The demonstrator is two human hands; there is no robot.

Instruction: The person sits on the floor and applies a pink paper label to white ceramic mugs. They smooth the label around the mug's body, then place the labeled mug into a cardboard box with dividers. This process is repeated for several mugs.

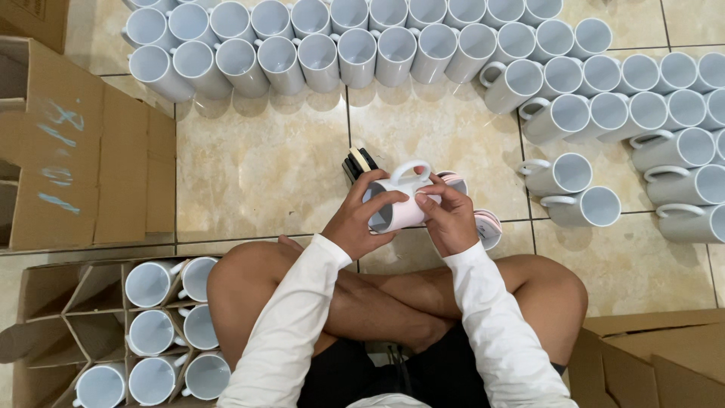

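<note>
White ceramic mug (399, 202) is held at frame centre, above the crossed legs, lying on its side with the handle up and the mouth turned toward the left of the frame. Left hand (361, 221) is wrapped around the mug's mouth end, fingers curled over the rim. Right hand (451, 219) is closed on the mug's base end, fingertips pressed on the wall just under the handle. Pink-and-white rolls (488, 227) are seen just behind the right hand, on the tiled floor (260, 162). A dark block with a yellow strip (357, 162) lies on the floor just behind the mug. Rows of white mugs (355, 45) are laid along the top of the frame, and more (649, 143) are stacked at the right. A divided cardboard box (98, 332) at lower left is filled partly with mugs (151, 332). Flattened cardboard (83, 166) is seen at the left, another carton (657, 363) at lower right.
</note>
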